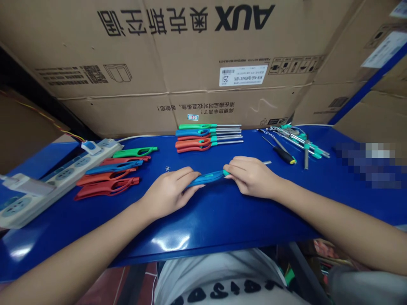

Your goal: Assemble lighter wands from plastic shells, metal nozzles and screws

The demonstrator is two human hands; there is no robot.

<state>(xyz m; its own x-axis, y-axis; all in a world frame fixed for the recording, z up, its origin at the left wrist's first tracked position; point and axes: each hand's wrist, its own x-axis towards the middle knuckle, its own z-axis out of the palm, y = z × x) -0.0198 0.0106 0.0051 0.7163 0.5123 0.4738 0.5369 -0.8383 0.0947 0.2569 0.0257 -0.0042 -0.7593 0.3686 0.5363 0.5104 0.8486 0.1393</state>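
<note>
A blue gas lighter (208,178) is held level between my two hands over the table. My left hand (173,188) is closed round its handle end. My right hand (252,176) pinches the green collar at the other end; a short piece of the metal tube shows past the fingers. To the left lie lighter handles without tubes: a green handle (135,152), a blue handle (114,167) and several red and orange ones. Behind my hands sits a stack of lighters with tubes (193,137), in green, blue, red and orange.
A white power strip (60,180) with plugs runs along the left side. At the back right are a screwdriver (284,154) and a pile of metal tubes with green collars (313,146). Cardboard (178,76) walls the back of the blue table (203,228).
</note>
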